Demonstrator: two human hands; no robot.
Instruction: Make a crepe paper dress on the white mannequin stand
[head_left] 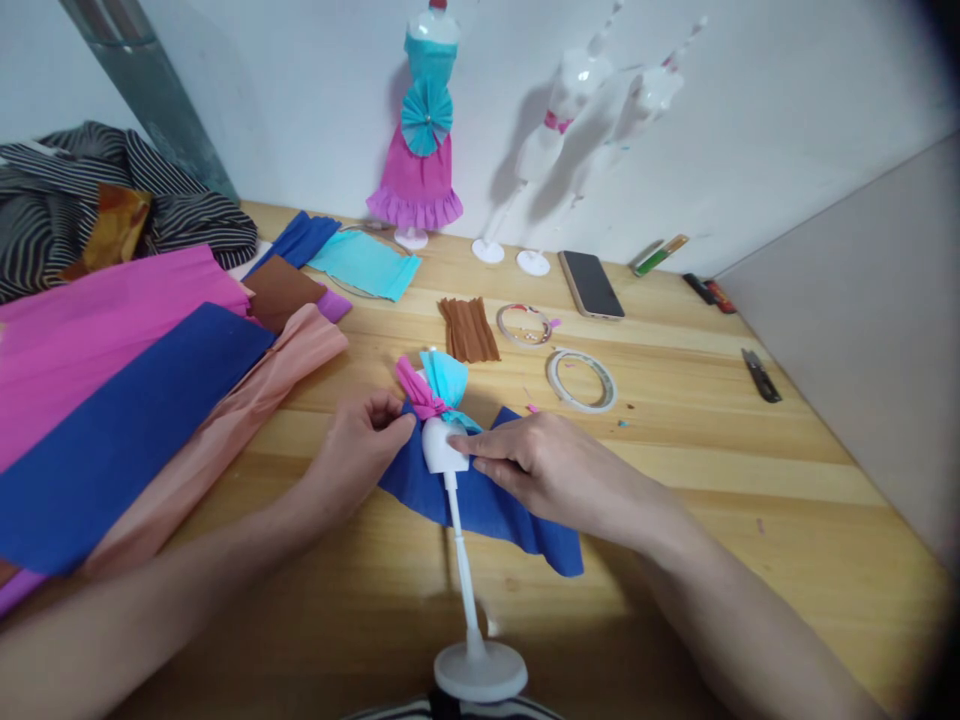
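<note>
Blue sheet (pixel 491 512) pinched by L hand (pixel 358 445), R hand (pixel 551 468) part curled, index on mannequin (pixel 441 455).

Looks like smooth plastic on the white doll form (pixel 442 456), matt crepe paper on the blue piece (pixel 495 510) and the pleated brown piece (pixel 470 330), visibly grained wood on the tabletop (pixel 810 480), soft cloth on the striped bundle (pixel 176 215). Appears smooth and glassy on the phone (pixel 592 285).

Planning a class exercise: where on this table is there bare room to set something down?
Mainly on the right: the wood between smartphone, white tape roll and utility knife, and below the knife, bar a pinkish scrap. Crowded: the left, under the dark blue sheet and striped fabric, and the centre, around left hand, right hand and white doll stand.
</note>
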